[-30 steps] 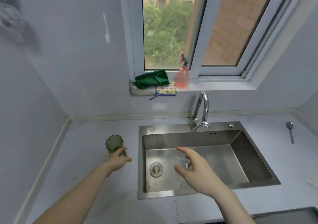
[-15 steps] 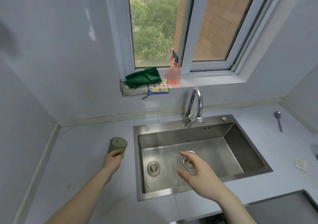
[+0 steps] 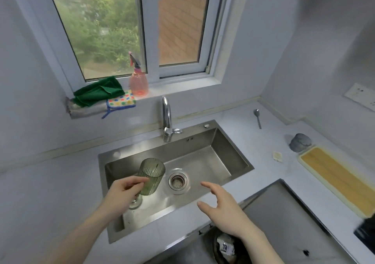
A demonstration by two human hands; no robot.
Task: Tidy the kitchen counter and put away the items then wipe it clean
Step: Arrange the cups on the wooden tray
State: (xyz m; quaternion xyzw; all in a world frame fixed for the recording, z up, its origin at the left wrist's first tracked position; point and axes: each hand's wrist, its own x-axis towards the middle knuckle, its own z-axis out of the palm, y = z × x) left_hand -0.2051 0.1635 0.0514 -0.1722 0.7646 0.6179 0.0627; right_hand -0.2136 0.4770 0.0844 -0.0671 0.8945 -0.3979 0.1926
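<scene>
We are early in the job: the counter (image 3: 233,142) is not yet wiped and carries a yellow mat (image 3: 334,179), a grey lid (image 3: 300,142) and a spoon (image 3: 257,117). Over the sink (image 3: 229,158), our left hand (image 3: 121,194) grips the green glass (image 3: 152,174); our right hand (image 3: 225,209) hovers spread, holding nothing.

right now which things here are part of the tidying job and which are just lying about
In the job: green glass held over the sink by the left hand; spoon; green cloth.

Lying about: pink spray bottle, tap, yellow mat.
</scene>
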